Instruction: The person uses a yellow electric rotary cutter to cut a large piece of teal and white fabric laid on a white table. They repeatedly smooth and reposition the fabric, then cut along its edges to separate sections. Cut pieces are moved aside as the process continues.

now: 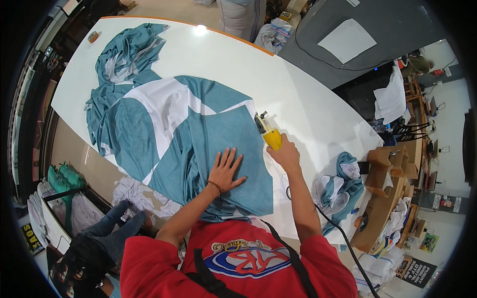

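Observation:
Teal and white fabric [169, 134] lies spread in loose folds over a white table [318, 109]. My left hand [224, 174] rests palm-down on the teal part, fingers spread. My right hand [284, 155] grips a yellow electric cloth cutter [269, 133], whose dark head is at the fabric's right edge, near a white strip. A black cord [338, 228] runs down from the cutter past my right arm.
A teal and white fabric pile [343, 186] sits on the table's right end, beside cardboard boxes [392, 171]. A tape roll [93, 37] lies at the far left corner. Another person's legs [107, 233] show at lower left, near white scraps [131, 196].

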`<action>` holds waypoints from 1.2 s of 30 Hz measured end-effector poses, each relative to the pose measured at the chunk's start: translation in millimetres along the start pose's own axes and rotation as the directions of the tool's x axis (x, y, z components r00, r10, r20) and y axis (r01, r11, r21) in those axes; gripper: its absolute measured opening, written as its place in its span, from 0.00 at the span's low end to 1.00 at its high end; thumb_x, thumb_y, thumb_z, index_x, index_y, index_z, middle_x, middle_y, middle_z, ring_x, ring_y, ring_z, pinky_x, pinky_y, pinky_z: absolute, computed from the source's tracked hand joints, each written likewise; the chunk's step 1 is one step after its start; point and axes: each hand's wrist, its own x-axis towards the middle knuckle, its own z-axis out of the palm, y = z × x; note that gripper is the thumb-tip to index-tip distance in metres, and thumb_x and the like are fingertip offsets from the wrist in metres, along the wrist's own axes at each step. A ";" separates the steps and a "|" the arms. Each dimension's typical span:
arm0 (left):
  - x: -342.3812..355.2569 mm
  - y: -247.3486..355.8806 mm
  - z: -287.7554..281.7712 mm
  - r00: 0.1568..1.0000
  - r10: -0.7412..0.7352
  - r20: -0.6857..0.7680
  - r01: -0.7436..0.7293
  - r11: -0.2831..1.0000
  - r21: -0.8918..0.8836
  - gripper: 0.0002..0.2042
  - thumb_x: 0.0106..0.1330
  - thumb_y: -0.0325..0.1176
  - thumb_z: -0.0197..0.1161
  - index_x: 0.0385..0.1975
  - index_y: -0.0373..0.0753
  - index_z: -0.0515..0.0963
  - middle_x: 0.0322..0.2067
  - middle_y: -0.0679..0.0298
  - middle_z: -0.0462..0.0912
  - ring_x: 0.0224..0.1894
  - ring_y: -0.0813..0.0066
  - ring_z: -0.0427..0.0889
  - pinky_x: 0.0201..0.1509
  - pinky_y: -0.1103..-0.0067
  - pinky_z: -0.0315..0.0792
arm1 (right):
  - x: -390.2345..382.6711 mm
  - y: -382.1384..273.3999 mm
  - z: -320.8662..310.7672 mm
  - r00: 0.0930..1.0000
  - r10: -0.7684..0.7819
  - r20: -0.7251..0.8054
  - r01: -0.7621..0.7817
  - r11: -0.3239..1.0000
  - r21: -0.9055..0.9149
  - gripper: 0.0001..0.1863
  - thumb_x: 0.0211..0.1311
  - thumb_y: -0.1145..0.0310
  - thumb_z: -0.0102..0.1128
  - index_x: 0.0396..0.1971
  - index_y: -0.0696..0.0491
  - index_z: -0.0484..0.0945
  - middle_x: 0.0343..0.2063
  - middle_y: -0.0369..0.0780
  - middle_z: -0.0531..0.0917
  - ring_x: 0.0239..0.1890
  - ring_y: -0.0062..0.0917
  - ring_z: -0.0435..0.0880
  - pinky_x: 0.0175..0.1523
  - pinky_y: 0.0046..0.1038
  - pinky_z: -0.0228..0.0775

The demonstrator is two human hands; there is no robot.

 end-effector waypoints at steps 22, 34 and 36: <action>-1.4 -0.7 1.2 0.999 -0.014 0.043 0.011 0.998 0.066 0.43 0.69 0.68 0.51 0.78 0.48 0.59 0.79 0.51 0.52 0.81 0.50 0.46 0.81 0.51 0.41 | 59.2 -64.2 -18.4 0.997 -0.078 -0.018 0.079 0.996 0.031 0.34 0.53 0.47 0.67 0.56 0.50 0.72 0.43 0.51 0.86 0.49 0.48 0.87 0.53 0.46 0.79; 8.8 -61.9 -21.3 0.999 -0.005 -0.040 0.003 0.999 -0.051 0.43 0.64 0.60 0.64 0.76 0.45 0.63 0.78 0.48 0.53 0.79 0.45 0.50 0.80 0.49 0.43 | -55.6 91.9 -24.5 0.984 0.022 0.174 -0.140 0.697 0.703 0.24 0.53 0.58 0.74 0.45 0.58 0.80 0.32 0.40 0.84 0.30 0.25 0.85 0.36 0.29 0.80; 19.1 -91.7 -28.1 0.998 0.029 -0.057 -0.030 0.999 -0.031 0.42 0.64 0.60 0.65 0.76 0.45 0.63 0.78 0.47 0.53 0.79 0.44 0.50 0.80 0.49 0.44 | -73.3 125.3 -26.4 0.981 0.080 0.178 -0.188 0.634 0.750 0.22 0.54 0.60 0.74 0.44 0.58 0.80 0.30 0.38 0.83 0.28 0.23 0.84 0.32 0.27 0.79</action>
